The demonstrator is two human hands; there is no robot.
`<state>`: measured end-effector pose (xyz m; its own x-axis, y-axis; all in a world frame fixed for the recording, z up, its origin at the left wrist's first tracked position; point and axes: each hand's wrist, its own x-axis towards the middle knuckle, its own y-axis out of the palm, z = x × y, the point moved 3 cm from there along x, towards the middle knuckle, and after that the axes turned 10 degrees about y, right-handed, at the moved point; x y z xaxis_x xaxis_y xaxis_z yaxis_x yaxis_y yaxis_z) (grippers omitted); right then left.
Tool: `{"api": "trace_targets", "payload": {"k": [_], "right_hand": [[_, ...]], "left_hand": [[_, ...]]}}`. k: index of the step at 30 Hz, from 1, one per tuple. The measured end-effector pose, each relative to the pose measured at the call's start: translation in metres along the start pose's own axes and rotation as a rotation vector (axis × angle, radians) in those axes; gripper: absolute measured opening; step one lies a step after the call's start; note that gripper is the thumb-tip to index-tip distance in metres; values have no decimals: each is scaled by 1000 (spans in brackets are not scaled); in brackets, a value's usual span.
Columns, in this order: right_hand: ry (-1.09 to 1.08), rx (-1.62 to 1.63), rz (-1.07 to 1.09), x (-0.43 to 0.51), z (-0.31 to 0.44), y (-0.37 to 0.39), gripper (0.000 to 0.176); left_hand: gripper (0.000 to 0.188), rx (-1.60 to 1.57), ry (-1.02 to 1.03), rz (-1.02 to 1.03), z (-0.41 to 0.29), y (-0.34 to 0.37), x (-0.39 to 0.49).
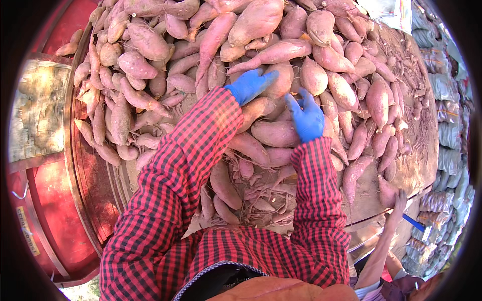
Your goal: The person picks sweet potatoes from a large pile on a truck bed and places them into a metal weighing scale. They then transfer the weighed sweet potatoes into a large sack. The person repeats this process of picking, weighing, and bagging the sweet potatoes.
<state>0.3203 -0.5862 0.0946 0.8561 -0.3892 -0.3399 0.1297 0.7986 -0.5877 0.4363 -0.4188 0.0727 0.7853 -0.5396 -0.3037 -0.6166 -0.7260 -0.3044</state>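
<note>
Both my hands wear blue gloves and sit over a heap of reddish sweet potatoes. My left hand point(251, 85), thumb stretched to the right, lies against the left side of a rounded sweet potato point(279, 79). Whether its fingers grip anything is hidden. My right hand point(307, 116) points up the heap with thumb and fingers apart, just below and right of that same sweet potato. A plump sweet potato point(314, 76) rests above the right hand. Below the hands lie a brownish sweet potato point(257, 110) and a thick pink one point(275, 134).
A red metal side wall point(62, 210) with a wooden board point(39, 109) stands at left. Thin roots point(269, 197) litter the bed near me. At lower right, another person's hand point(400, 199) touches a sweet potato point(386, 192). Packed plastic bags point(448, 131) line the right side.
</note>
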Motion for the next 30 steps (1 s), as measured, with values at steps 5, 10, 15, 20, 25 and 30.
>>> {"api": "trace_targets", "payload": {"k": [5, 10, 15, 20, 25, 30], "right_hand": [[12, -229, 6, 10, 43, 15, 97], [102, 702, 438, 10, 3, 17, 76], [130, 1478, 758, -37, -14, 22, 91], [-196, 1982, 1109, -59, 42, 22, 97], [-237, 2017, 833, -57, 40, 13, 95], [-28, 1860, 337, -79, -33, -20, 68]], "left_hand": [[56, 93, 68, -30, 10, -3, -4], [52, 88, 306, -160, -33, 5, -81], [51, -558, 438, 204, -90, 24, -162], [61, -190, 640, -449, -85, -1, -165], [66, -715, -58, 108, -82, 47, -183], [55, -311, 227, 109, -99, 66, -179]]}}
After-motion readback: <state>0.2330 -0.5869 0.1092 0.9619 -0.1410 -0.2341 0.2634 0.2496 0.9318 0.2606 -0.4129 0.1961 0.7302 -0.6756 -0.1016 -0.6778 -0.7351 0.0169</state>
